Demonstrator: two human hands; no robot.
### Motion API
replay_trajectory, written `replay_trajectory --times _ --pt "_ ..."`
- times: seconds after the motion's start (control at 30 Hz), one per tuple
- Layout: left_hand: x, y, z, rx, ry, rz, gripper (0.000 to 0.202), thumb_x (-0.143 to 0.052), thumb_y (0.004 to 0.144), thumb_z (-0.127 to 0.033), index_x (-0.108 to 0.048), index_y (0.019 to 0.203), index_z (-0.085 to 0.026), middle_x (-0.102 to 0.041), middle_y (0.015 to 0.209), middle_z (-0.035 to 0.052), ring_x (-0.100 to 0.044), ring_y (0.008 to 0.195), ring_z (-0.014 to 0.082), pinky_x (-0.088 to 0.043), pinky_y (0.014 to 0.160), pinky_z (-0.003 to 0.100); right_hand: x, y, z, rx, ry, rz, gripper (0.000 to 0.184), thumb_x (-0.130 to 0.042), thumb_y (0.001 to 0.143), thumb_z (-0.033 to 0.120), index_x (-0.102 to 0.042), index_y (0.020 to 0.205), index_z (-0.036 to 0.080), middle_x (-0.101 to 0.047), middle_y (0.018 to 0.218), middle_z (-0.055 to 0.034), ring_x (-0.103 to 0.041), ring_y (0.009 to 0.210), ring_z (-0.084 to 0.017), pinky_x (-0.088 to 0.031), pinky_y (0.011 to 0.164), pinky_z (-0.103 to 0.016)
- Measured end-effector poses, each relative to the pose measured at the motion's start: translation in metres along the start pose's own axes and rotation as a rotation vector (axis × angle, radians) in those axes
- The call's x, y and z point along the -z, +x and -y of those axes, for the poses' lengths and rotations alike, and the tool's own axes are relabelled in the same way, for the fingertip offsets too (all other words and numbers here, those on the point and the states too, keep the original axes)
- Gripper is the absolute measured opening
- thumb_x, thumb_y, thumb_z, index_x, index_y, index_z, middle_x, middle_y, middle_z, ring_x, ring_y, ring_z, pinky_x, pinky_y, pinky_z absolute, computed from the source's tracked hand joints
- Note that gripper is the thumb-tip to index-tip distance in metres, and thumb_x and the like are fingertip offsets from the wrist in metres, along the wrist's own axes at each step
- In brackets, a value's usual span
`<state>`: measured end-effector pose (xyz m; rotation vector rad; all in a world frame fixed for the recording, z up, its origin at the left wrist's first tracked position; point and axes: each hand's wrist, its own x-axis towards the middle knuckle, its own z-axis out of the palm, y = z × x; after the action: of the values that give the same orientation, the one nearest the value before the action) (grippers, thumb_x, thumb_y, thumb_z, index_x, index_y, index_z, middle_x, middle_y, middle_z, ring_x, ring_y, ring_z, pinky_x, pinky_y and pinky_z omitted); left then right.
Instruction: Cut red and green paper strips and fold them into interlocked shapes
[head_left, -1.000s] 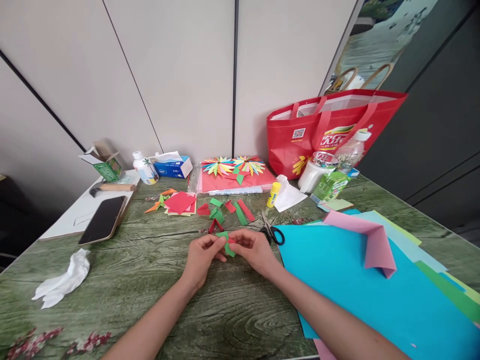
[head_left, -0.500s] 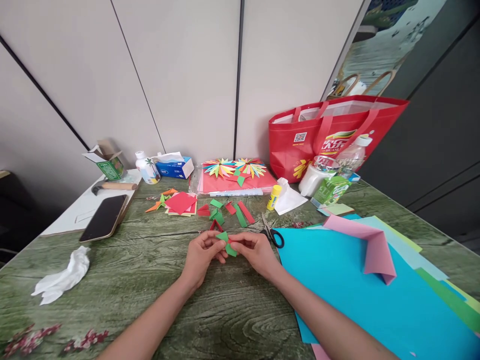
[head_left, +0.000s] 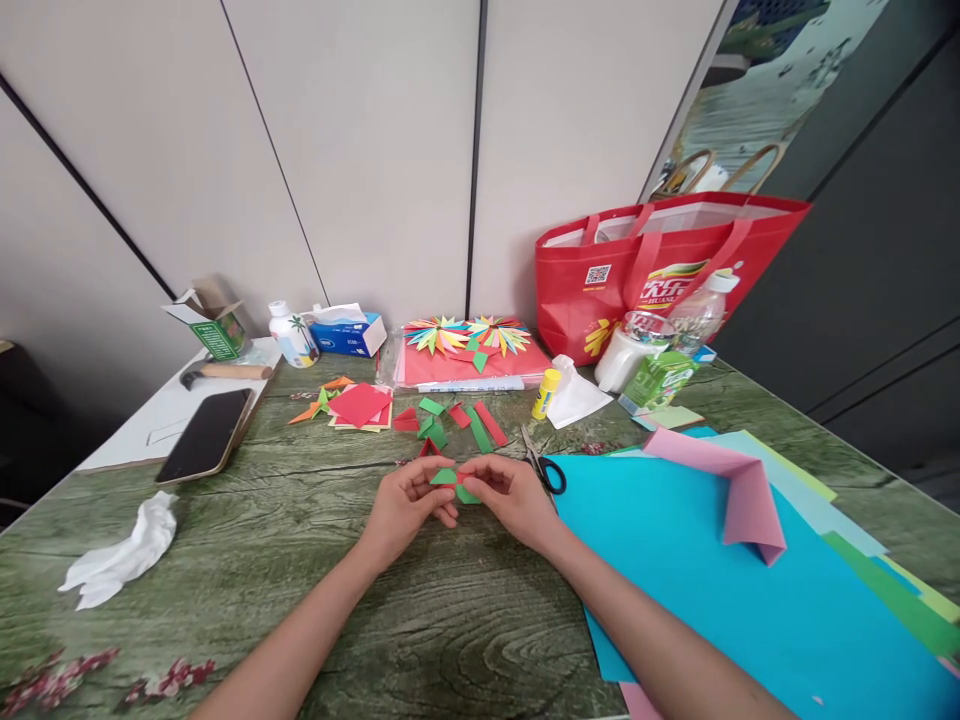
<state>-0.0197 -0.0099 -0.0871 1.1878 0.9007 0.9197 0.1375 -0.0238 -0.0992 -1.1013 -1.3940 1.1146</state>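
Note:
Between my hands is a small red and green folded paper piece (head_left: 445, 477), held a little above the table. My left hand (head_left: 407, 505) pinches its left side, and my right hand (head_left: 511, 497) grips the right side; the fingers cover part of it. Just beyond lie green folded pieces (head_left: 433, 432), red folded pieces (head_left: 406, 420), a green strip (head_left: 478, 430) and a red strip (head_left: 491, 424). Black-handled scissors (head_left: 553, 476) rest close to my right hand. A yellow glue stick (head_left: 546, 394) stands farther back.
Blue paper (head_left: 697, 570) and a folded pink sheet (head_left: 754, 510) cover the right side. A red bag (head_left: 574, 290) stands behind. At left are a phone (head_left: 206, 435), a hammer (head_left: 232, 371) and a crumpled tissue (head_left: 124, 555). Paper stars (head_left: 439, 336) sit at the back.
The paper piece has tilted in my fingers, so less of its lower green part shows. Both hands keep their hold on it.

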Motion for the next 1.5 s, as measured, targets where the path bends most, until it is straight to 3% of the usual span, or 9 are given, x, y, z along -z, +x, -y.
replay_trajectory --times 0.27,0.5,0.6,0.87,1.07,1.27,1.5 --pt "0.0 -0.001 0.002 -0.016 -0.011 -0.028 0.027 -0.07 0.063 -0.02 -0.055 0.085 -0.013 -0.061 0.059 -0.002 -0.062 0.051 0.0144 -0.055 0.05 0.029 -0.002 -0.001 -0.001 -0.009 0.032 -0.018 0.018 -0.065 0.067 0.025 -0.066 0.083 0.018 -0.068 0.079 -0.0038 -0.059 0.066 -0.016 -0.048 0.062 -0.028" --pt "-0.002 -0.002 -0.001 -0.008 -0.017 -0.024 0.034 -0.068 0.066 -0.022 -0.053 0.095 -0.013 -0.063 0.065 -0.0006 -0.063 0.056 0.015 -0.056 0.055 0.031 -0.002 -0.002 -0.002 -0.021 0.033 -0.082 0.016 -0.066 0.066 0.023 -0.068 0.08 0.015 -0.067 0.071 -0.0039 -0.056 0.06 -0.015 -0.044 0.056 -0.027" --pt "-0.002 -0.003 -0.001 -0.02 -0.028 -0.043 0.03 -0.067 0.067 -0.023 -0.053 0.091 -0.013 -0.064 0.066 0.0002 -0.064 0.059 0.0159 -0.057 0.058 0.032 -0.002 -0.001 0.001 -0.035 0.035 -0.069 0.017 -0.066 0.065 0.023 -0.067 0.08 0.015 -0.064 0.066 -0.0019 -0.053 0.054 -0.013 -0.042 0.051 -0.025" --pt "-0.001 -0.003 0.003 -0.048 -0.017 -0.058 0.031 -0.065 0.07 -0.025 -0.054 0.095 -0.012 -0.064 0.062 0.0002 -0.063 0.055 0.0154 -0.056 0.055 0.031 -0.01 -0.004 -0.004 -0.013 0.082 -0.112 0.016 -0.067 0.065 0.025 -0.065 0.078 0.017 -0.066 0.079 -0.0044 -0.06 0.073 -0.017 -0.049 0.065 -0.028" --pt "-0.001 -0.003 0.005 -0.028 -0.055 -0.122 0.04 -0.067 0.067 -0.023 -0.055 0.103 -0.01 -0.064 0.059 0.0005 -0.062 0.052 0.0149 -0.054 0.051 0.028 -0.012 -0.005 -0.005 -0.091 0.178 -0.119 0.016 -0.068 0.063 0.027 -0.068 0.077 0.018 -0.068 0.072 -0.0031 -0.061 0.064 -0.016 -0.049 0.058 -0.028" --pt "0.0 -0.003 0.008 -0.02 -0.059 -0.131 0.017 -0.065 0.069 -0.024 -0.061 0.079 -0.01 -0.064 0.056 0.0022 -0.061 0.05 0.0137 -0.051 0.052 0.025 -0.014 -0.005 -0.003 -0.104 0.197 -0.139 0.014 -0.07 0.06 0.026 -0.068 0.072 0.018 -0.069 0.073 -0.0036 -0.062 0.067 -0.018 -0.05 0.062 -0.03" --pt "0.002 -0.002 0.004 -0.027 0.008 -0.097 0.014 -0.065 0.069 -0.025 -0.065 0.072 -0.011 -0.061 0.05 0.0008 -0.053 0.043 0.0102 -0.044 0.046 0.022 -0.016 -0.005 -0.008 -0.094 0.233 -0.092 0.014 -0.071 0.061 0.027 -0.067 0.071 0.018 -0.069 0.072 -0.0024 -0.062 0.067 -0.017 -0.049 0.065 -0.031"
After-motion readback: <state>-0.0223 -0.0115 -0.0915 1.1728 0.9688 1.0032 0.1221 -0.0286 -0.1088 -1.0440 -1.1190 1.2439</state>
